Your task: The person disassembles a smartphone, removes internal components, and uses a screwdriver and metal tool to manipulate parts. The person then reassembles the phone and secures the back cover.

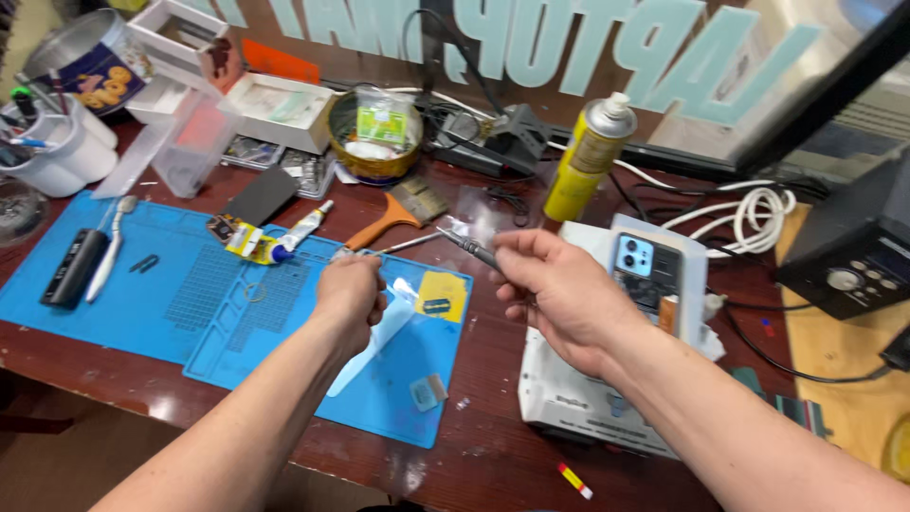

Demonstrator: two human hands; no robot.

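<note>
My left hand (349,294) is closed on a clear bluish film strip (379,337) that hangs down over the blue work mat (142,303). My right hand (555,289) grips a thin metal tool with a grey handle (469,248), its tip pointing left toward the left hand. A yellow square pad (442,296) with a small dark part lies on the mat just right of the left hand. A phone with its camera side up (645,270) rests on a white device (588,389) under my right forearm.
A yellow spray can (588,156) stands at the back. An orange-handled brush (393,213), a glue tube (294,237), a round tin (374,137), white cups (57,152), clear boxes, cables and a black unit with knobs (858,256) surround the mat.
</note>
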